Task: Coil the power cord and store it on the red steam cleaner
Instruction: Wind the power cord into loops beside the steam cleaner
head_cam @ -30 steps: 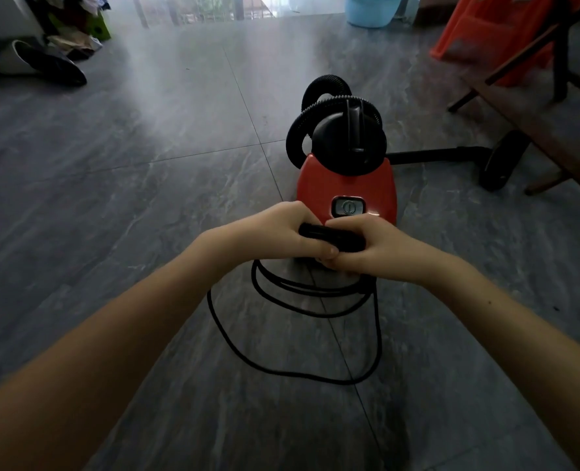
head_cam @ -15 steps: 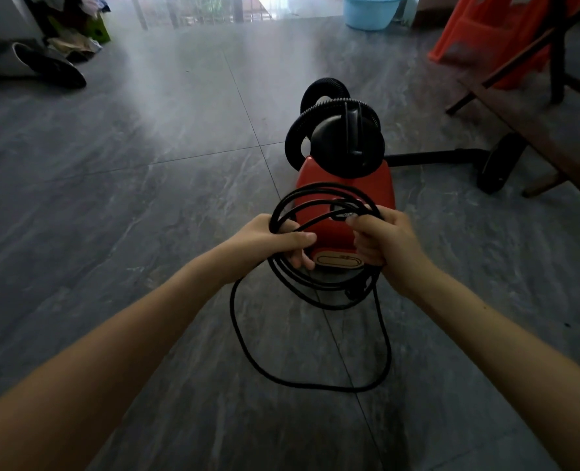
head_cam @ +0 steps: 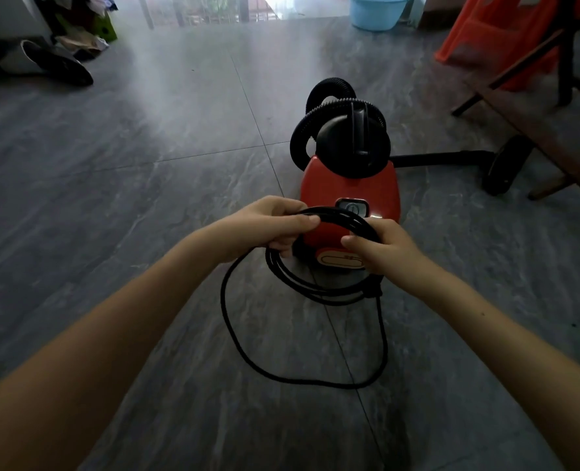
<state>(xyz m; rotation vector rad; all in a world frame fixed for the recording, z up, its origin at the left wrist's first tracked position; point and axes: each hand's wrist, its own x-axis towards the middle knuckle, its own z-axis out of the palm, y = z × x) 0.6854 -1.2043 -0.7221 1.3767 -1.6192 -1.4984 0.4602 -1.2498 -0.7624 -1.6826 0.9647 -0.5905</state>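
Black power cord (head_cam: 315,288): gathered into several overlapping loops, held off the floor just in front of the red steam cleaner (head_cam: 349,185). Gripped at the top of the coil by the left hand (head_cam: 275,222), pinched at the right side by the right hand (head_cam: 380,248). One long slack loop hanging from the coil and trailing over the grey floor tiles. Red steam cleaner: upright on the floor, rounded black top, ribbed black hose (head_cam: 299,141) arched over it, small switch panel on the near face.
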